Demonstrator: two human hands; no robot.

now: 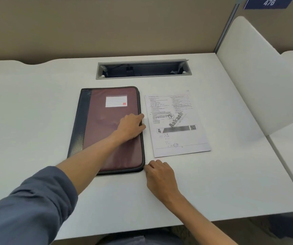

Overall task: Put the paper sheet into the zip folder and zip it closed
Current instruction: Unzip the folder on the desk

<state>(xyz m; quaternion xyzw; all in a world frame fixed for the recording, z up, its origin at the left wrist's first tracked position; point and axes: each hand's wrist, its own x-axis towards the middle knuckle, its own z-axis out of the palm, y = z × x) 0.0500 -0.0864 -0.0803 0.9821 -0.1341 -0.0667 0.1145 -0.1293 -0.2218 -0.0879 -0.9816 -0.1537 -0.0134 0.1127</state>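
A maroon zip folder [106, 131] with a dark spine on its left and a white label lies flat and closed on the white desk [36, 103]. My left hand [130, 127] rests on its right edge, fingers curled over the zipper side. My right hand [158, 175] sits at the folder's near right corner, fingers pinched at the zipper there; the zipper pull itself is hidden. A printed paper sheet [177, 122] lies flat on the desk just right of the folder, untouched.
A grey cable slot [143, 69] is cut into the desk behind the folder. A white divider panel [248, 82] stands along the right side. A beige partition wall rises at the back, with a blue number plate [268, 2] at top right.
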